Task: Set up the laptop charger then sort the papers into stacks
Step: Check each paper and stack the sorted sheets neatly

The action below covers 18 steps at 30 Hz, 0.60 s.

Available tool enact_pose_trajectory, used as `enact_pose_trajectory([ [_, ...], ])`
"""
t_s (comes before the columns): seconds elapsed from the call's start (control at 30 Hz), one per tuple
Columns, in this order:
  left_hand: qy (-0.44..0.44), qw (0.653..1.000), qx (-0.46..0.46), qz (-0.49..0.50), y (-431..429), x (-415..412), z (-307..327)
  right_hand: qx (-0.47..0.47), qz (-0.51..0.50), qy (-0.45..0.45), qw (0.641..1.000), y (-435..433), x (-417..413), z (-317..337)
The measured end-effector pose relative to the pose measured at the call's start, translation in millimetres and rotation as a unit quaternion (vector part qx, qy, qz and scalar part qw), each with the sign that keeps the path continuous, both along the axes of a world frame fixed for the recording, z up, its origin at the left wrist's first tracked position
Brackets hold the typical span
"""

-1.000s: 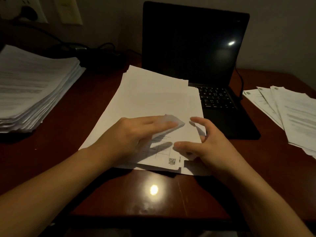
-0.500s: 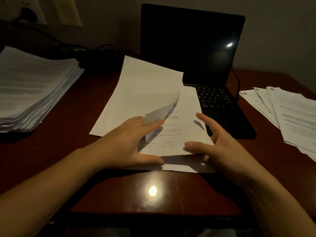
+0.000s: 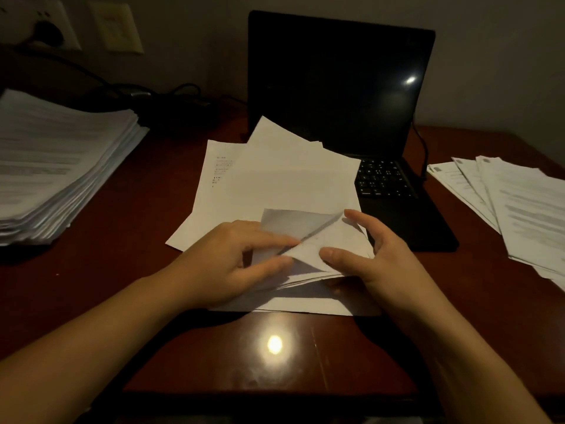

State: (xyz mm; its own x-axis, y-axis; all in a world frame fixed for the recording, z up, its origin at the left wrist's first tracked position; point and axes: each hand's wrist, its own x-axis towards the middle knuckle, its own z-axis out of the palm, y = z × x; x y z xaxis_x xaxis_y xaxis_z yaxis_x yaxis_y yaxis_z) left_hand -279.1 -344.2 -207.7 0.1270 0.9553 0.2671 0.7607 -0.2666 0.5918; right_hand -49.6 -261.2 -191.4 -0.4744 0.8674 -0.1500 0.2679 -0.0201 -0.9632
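A loose pile of white papers (image 3: pixel 284 185) lies in the middle of the dark red desk (image 3: pixel 122 280), partly over the front of an open black laptop (image 3: pixel 339 87). My left hand (image 3: pixel 232 258) pinches the lifted near corner of the upper sheets between forefinger and thumb. My right hand (image 3: pixel 376 255) grips the near right edge of the pile, thumb on top, fingers spread above it. A thick paper stack (image 3: pixel 58 166) sits at the left; fanned printed sheets (image 3: pixel 516 203) lie at the right. A black plug (image 3: pixel 50 30) sits in the wall outlet, its cable (image 3: pixel 171 93) running behind the laptop.
A second cable (image 3: pixel 423 151) hangs at the laptop's right side. A light switch plate (image 3: pixel 117 27) is on the wall beside the outlet. A bright lamp reflection (image 3: pixel 274 344) shines on the desk near its front edge.
The upper sheets have shifted and fanned out, showing a printed sheet at the left. The curled corner has come down lower between my hands; my right thumb now lies on it.
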Motion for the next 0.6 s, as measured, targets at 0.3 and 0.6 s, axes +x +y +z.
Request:
enact_pose_trajectory([
  [0.3, -0.087, 0.987, 0.087, 0.102, 1.9, 2.8, -3.5, -0.109, 0.056, 0.046, 0.991, 12.1, 11.2, -2.6],
  [0.6, -0.085, 0.992, 0.085, 0.044, 2.3, 4.2, -4.7, -0.105, 0.053, 0.042, 0.992, 13.9, 11.2, -6.6],
])
